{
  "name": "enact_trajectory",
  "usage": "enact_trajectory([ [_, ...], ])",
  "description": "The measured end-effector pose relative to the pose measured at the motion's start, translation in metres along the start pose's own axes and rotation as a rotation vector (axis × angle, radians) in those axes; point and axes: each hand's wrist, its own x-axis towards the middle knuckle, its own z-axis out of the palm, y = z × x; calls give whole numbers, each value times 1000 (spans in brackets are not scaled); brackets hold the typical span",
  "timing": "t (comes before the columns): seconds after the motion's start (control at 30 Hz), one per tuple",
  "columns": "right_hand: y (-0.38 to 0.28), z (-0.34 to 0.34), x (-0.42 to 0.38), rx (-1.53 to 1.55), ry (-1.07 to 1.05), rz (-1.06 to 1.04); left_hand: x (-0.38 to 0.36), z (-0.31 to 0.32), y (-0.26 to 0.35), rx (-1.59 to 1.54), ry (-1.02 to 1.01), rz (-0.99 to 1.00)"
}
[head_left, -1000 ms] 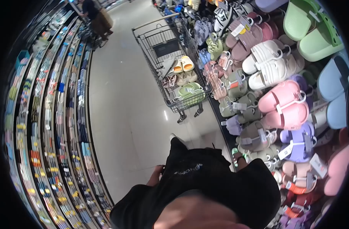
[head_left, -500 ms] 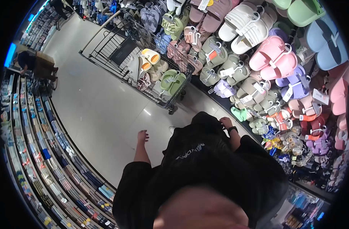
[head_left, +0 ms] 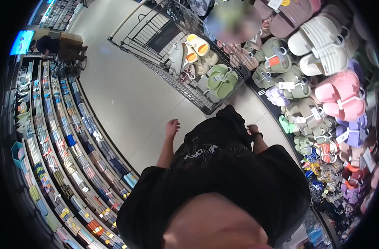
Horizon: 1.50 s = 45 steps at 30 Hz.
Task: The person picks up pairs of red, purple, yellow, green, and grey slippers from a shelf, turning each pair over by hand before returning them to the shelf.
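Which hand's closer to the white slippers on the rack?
Right: the right hand is on the side near the white slippers; the left hand is beyond the black shirt.

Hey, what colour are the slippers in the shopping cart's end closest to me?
Light green; the slippers show best in the head view.

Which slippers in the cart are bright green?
The green slippers at the end opposite the handle; none of the others inside share that vivid colour.

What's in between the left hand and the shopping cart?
Only the pale floor: in the head view, the stretch between the left hand and the shopping cart is bare.
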Motion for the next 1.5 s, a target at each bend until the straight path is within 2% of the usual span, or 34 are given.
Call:
enact_trajectory([
  [0.07,-57,27,19,-15,-25,-232,10,-28,33,-52,107,124],
  [0.13,-118,39,30,-73,-30,-361,42,-53,77,-112,167,216],
  [0.17,-132,43,37,-44,-44,-427,47,-60,115,-136,160,326],
  [0.23,-174,38,4,70,3,-492,56,-54,199,-173,125,339],
  [0.33,-177,25,1,222,88,-449,113,-22,292,-201,-84,381],
  [0.43,-124,21,-11,337,242,-296,195,38,348,-108,-316,344],
  [0.47,-92,21,-19,315,286,-263,247,60,346,14,-325,429],
  [0.5,14,20,28,90,454,-502,299,91,338,129,-340,532],
  [0.53,29,49,-23,603,455,-313,336,116,332,511,-129,659],
  [0.57,42,80,-73,681,542,-206,360,134,336,857,128,788],
  [0.6,70,115,-107,758,645,-61,369,141,351,972,-16,645],
  [0.63,99,161,-148,893,732,1,383,148,354,1119,-93,586],
  [0.67,122,209,-183,838,769,140,413,158,351,1322,-322,536],
  [0.7,130,250,-213,1115,738,206,411,162,354,1252,-292,507],
  [0.73,128,288,-230,1134,680,309,427,170,341,1193,-348,532],
  [0.77,116,319,-237,1086,609,400,443,179,329,1145,-395,549],
  [0.83,88,371,-237,914,446,511,435,189,322,1216,-276,608],
  [0.87,74,386,-231,838,389,523,429,185,327,1086,-353,468],
  [0.9,57,396,-225,773,344,516,443,187,317,1266,-389,651],
  [0.97,33,409,-221,681,291,490,501,212,249,1621,-478,1040],
  [1.07,9,394,-221,680,344,432,401,175,313,1121,-117,686],
  [1.17,-22,345,-222,698,525,312,396,168,326,1021,-45,609],
  [1.27,-69,288,-238,703,773,-26,418,179,333,1142,-118,491],
  [1.37,-91,285,-262,772,905,-141,440,184,347,1253,-101,408],
  [1.43,-60,320,-267,801,884,-48,544,218,280,986,-157,419],
  [1.5,-12,378,-273,803,843,119,524,202,295,1033,-419,462],
])
